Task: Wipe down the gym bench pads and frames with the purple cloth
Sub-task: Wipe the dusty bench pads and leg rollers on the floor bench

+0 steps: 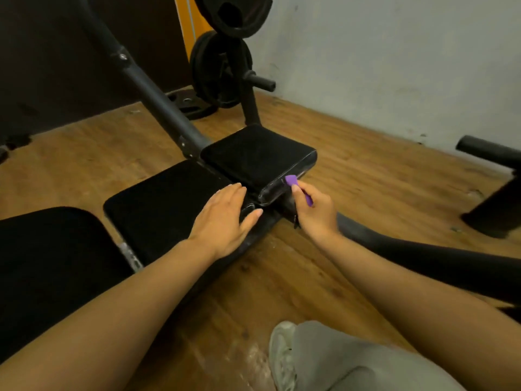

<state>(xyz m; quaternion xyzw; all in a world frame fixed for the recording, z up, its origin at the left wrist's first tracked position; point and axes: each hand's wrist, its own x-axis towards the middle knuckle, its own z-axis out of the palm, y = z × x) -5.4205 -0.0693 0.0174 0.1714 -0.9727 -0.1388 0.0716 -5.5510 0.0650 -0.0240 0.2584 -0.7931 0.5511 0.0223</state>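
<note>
A black gym bench lies low across the wooden floor, with a small end pad [258,155], a middle pad [163,201] and a large pad [48,263] at the left. My left hand [225,221] rests flat with straight fingers on the near corner of the middle pad. My right hand [313,211] grips the purple cloth [291,180], bunched small, and presses its tip against the near side edge of the end pad. Most of the cloth is hidden inside my fist. The dark frame bar [262,227] runs under both hands.
A slanted grey frame tube [158,100] rises to the upper left. A rack with black weight plates [220,69] stands behind the bench by the pale wall. Another black bench leg [496,204] is at the right. My grey trouser knee and shoe [284,356] are on the floor in front.
</note>
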